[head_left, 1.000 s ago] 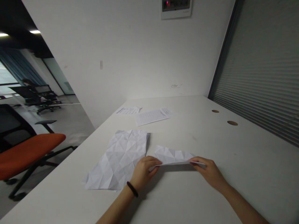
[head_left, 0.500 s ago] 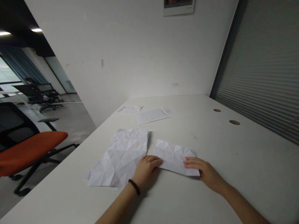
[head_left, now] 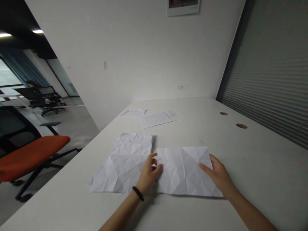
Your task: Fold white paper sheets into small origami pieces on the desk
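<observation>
A creased sheet of white paper (head_left: pixel 184 171) is held between my two hands, tilted up with its lower edge near the table. My left hand (head_left: pixel 150 168) pinches its left edge, thumb in front and fingers behind. At the right edge, my right hand (head_left: pixel 218 175) grips it the same way, thumb lying on the front face. A vertical fold line runs down the paper's middle. Left of it lies a stack of creased white paper (head_left: pixel 127 160) covered in triangular folds, close beside my left hand. A dark band circles my left wrist.
Two printed sheets (head_left: pixel 158 119) (head_left: pixel 134 112) lie farther back on the white table (head_left: pixel 192 128). Round cable holes (head_left: pixel 241 126) are at the right, near a blind-covered window (head_left: pixel 269 83). An orange office chair (head_left: pixel 36 150) stands to the left. A person sits in the far background.
Both hands were lying on the folded paper, flat on the table. Now they grip its side edges and have raised it, and a taller, smoother face shows.
</observation>
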The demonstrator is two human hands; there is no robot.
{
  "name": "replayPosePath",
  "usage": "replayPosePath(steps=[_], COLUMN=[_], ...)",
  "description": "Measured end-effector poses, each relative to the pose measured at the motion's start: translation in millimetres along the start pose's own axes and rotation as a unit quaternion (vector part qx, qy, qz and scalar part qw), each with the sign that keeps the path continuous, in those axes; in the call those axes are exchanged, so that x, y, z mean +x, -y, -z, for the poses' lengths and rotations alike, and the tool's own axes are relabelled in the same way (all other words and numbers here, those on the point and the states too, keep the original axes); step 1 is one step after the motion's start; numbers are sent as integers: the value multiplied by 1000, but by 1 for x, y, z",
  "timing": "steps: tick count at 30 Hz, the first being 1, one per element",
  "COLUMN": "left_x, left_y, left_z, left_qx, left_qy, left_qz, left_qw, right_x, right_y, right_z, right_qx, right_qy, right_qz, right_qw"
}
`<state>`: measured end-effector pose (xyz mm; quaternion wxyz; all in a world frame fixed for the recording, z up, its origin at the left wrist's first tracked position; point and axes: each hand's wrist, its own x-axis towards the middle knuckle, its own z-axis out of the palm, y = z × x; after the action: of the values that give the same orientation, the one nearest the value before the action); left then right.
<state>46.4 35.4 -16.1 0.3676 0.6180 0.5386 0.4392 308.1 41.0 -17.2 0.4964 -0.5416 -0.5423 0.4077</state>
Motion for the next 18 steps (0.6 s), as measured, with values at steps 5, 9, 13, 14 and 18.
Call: replayPosePath(steps=[5,9,13,14,18], left_x=[-3,-11,-17,-17,-17], left_y=[4,-6,-9,-9,-7], left_z=[-6,-19,-25,-25,-25], left_qx=[310,397,410,411,411], left_qy=[-57,116,212,215,209], left_qz=[-139,-246,-228,-221,-214], left_qw=[939,877,857,858,861], right_x=[5,7,7,6,-3], right_y=[-27,-40,-42,-40,-24], right_z=[-11,-18,-16,-16,-19], right_qx=[-155,-280,-315,-321,-366], right_qy=[-7,-49,-42,-31,82], right_qz=[33,107,152,167,237], right_qw=[987,953,936,932,896])
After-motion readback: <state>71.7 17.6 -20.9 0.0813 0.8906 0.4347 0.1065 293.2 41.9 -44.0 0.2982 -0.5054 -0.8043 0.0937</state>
